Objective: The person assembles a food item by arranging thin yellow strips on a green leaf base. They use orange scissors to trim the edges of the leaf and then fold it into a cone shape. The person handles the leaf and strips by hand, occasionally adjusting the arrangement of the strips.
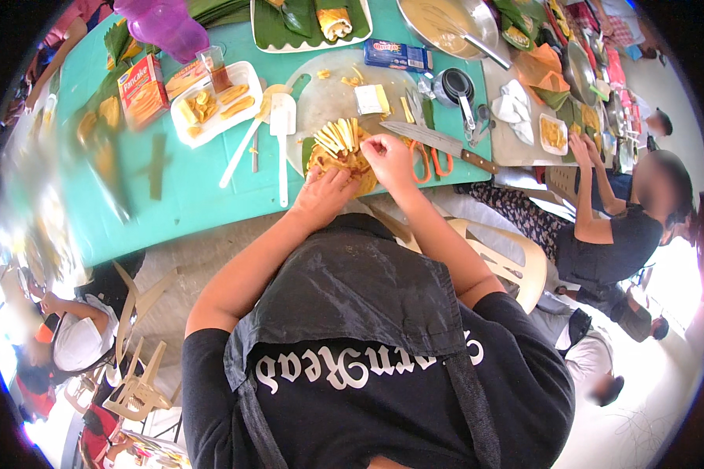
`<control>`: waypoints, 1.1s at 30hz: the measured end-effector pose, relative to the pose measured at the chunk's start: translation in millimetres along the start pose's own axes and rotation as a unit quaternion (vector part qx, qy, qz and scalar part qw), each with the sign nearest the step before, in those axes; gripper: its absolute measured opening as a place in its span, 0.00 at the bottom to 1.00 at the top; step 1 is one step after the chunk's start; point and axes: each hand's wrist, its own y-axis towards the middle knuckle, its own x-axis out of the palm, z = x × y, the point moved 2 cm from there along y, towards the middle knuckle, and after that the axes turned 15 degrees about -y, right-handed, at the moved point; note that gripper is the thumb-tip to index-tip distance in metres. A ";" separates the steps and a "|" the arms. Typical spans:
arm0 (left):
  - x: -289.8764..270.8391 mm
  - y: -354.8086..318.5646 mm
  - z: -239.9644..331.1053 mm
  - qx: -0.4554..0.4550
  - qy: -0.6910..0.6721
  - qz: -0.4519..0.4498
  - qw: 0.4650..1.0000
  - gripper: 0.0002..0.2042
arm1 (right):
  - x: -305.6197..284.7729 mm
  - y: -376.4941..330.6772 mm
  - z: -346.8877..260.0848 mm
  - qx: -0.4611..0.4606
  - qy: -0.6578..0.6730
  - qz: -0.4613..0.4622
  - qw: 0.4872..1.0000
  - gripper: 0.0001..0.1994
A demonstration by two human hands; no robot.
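Note:
My left hand [326, 195] rests with its fingers stretched over the near side of a brownish-yellow, soft-looking food layer [364, 161]. A pile of pale yellow strips [337, 137] lies on that layer. My right hand [389, 162] is at the layer's right side, thumb and fingers pinched together. Whatever the pinch holds, if anything, is too small to make out. Under the food is a round translucent board [313, 102], with a bit of green leaf showing at the left. A pale yellow block on its wrapper [372, 99] sits farther back on the board.
Right of my hands lie a large knife [426, 137] and orange-handled scissors [421, 162]. White spatulas [282, 133] and a white tray of yellow pieces [215, 105] are at the left. A metal bowl with a whisk [446, 27] stands at the back. Another person works at the right.

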 end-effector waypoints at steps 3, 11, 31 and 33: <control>-9.7 2.1 2.6 0.002 -0.042 0.003 0.999 0.15 | -18.4 -18.5 8.5 -0.072 -0.032 -0.080 0.994 0.10; -9.6 1.9 0.0 -0.019 -0.117 0.046 0.992 0.05 | -35.3 -45.1 14.1 -0.251 -0.201 -0.147 0.935 0.20; -44.4 2.6 -25.3 -0.232 -0.270 0.189 0.915 0.11 | -31.2 17.0 5.8 -0.196 -0.067 -0.193 0.959 0.09; -40.6 0.3 -32.8 -0.234 -0.258 0.206 0.914 0.11 | -28.8 21.6 2.7 -0.189 -0.061 -0.189 0.962 0.10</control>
